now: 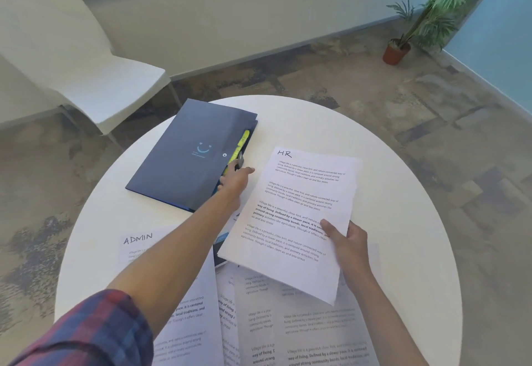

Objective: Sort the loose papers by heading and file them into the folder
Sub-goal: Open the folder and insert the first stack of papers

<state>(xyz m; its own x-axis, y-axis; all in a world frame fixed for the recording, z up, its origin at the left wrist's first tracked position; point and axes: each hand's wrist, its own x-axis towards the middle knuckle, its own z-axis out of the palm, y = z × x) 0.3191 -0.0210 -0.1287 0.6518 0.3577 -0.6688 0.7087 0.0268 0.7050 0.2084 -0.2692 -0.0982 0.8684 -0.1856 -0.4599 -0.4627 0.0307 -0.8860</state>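
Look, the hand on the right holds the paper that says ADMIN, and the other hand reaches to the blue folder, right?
Nearly. The head view shows the right hand holding the paper headed HR. The ADMIN paper lies on the table. The left hand does reach to the blue folder.

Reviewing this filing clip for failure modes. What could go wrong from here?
1. The right hand pinches the HR sheet by one edge only; it may sag or crumple on its way to the folder.
2. The folder overhangs the table rim; the left hand pulling its flap could tip it off.
3. The left forearm crosses the ADMIN sheet and could drag the loose papers out of order.
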